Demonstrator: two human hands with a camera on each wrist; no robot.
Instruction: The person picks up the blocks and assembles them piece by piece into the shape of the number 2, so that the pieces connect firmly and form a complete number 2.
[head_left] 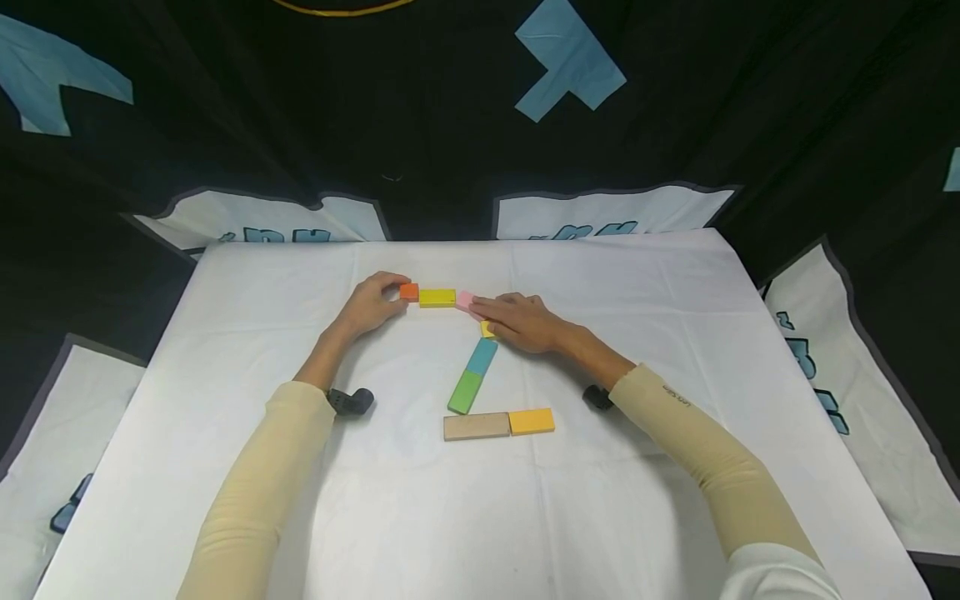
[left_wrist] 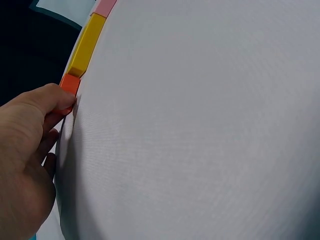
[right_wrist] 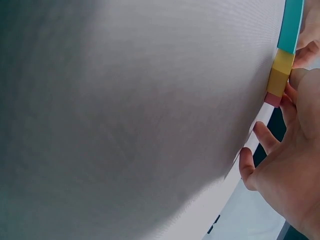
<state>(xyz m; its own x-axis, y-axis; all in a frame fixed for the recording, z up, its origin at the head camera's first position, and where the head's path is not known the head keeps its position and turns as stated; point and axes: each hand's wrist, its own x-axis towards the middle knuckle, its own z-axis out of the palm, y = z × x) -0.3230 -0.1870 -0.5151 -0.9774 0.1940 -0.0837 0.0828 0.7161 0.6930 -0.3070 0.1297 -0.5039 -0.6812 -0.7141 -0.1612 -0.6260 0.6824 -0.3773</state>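
Observation:
Blocks lie end to end in an angular shape on the white cloth. At the upper left end, my left hand pinches a small orange block between thumb and fingers. Against it sits a yellow block, followed by a pink block partly hidden under my right hand. The right fingers lie fairly straight across the pink block, with the thumb at a small amber block. Below that one, a blue block and a green block slope down to the left.
A tan wooden block and an orange-yellow block form the bottom row, nearest the body. The white-covered table backs onto a black curtain. Dark wrist cameras jut inward from both sleeves.

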